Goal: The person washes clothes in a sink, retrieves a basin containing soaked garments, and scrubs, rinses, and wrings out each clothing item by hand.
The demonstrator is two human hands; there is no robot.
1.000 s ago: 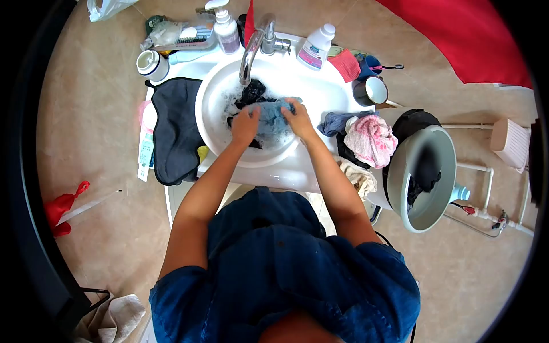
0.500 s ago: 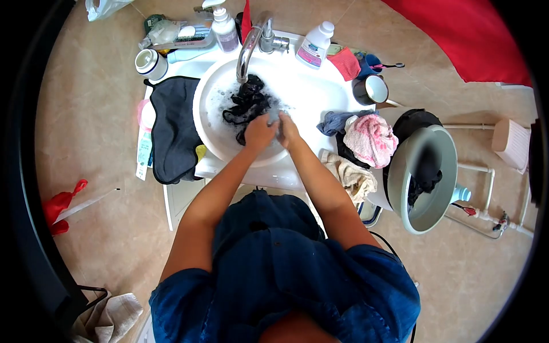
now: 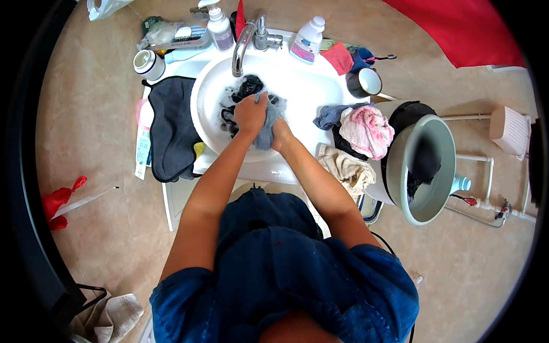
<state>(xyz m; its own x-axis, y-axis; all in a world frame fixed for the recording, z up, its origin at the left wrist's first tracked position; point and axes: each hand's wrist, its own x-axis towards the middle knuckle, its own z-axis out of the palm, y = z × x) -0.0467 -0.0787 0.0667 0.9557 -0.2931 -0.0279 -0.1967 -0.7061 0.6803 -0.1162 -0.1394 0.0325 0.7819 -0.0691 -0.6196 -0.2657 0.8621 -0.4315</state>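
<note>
Over the white washbasin (image 3: 199,114), a wet grey cloth (image 3: 267,128) with suds on it is held between my hands. My left hand (image 3: 250,116) is closed on its upper left part, fingers wrapped round it. Along its lower right edge, my right hand (image 3: 280,134) grips it, with the fingers partly hidden behind the cloth. Black fabric (image 3: 250,86) lies in soapy water beyond and to the left of my hands. Above that fabric hangs the spout of the metal faucet (image 3: 240,51).
Left of the basin lies a dark mat (image 3: 170,126). A pump bottle (image 3: 219,27) and a white bottle (image 3: 307,40) stand at the back. Rightward are a pink-stained cloth (image 3: 368,131), a beige cloth (image 3: 345,169), a dark mug (image 3: 364,83) and a tilted grey basin (image 3: 446,166) holding black fabric.
The grey cloth has come up into view, spread between my hands. My left hand has moved up and left onto it; my right hand has moved slightly down and left.
</note>
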